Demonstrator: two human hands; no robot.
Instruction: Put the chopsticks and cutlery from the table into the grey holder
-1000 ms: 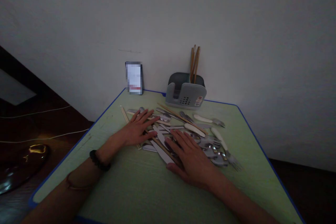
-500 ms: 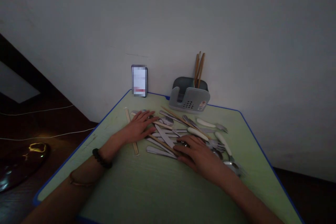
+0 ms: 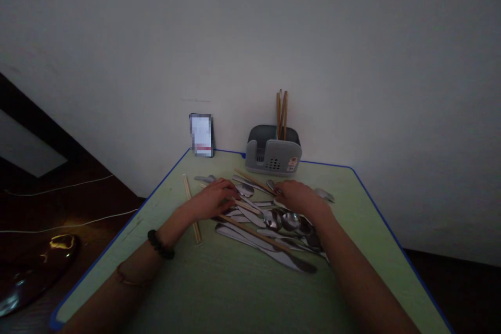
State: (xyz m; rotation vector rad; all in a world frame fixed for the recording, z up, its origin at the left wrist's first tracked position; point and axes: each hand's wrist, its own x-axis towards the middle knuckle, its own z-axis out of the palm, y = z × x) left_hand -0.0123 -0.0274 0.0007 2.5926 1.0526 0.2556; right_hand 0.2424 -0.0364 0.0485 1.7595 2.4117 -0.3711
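A loose heap of cutlery covers the middle of the table. My left hand (image 3: 216,199) rests on its left side, fingers apart and slightly bent over the metal handles. My right hand (image 3: 300,197) reaches over the far right side with its fingers curled down and together; what lies under them is hidden. A fork head (image 3: 324,195) sticks out to the right of this hand. Between and below the hands lie shiny spoons (image 3: 290,221), a table knife (image 3: 291,261) and a wooden chopstick (image 3: 250,231). A wrapped pair of chopsticks (image 3: 196,230) lies partly behind my left wrist.
A grey cutlery holder (image 3: 274,159) with several upright wooden chopsticks (image 3: 282,115) stands at the table's back edge. A phone (image 3: 202,134) leans on the wall to its left. The green table (image 3: 235,297) has a blue rim. White cables run across the floor at left.
My right hand has moved up and away over the heap, uncovering spoons and a knife. White handles there are now out of sight. My left fingers are more bent. The view has shifted slightly.
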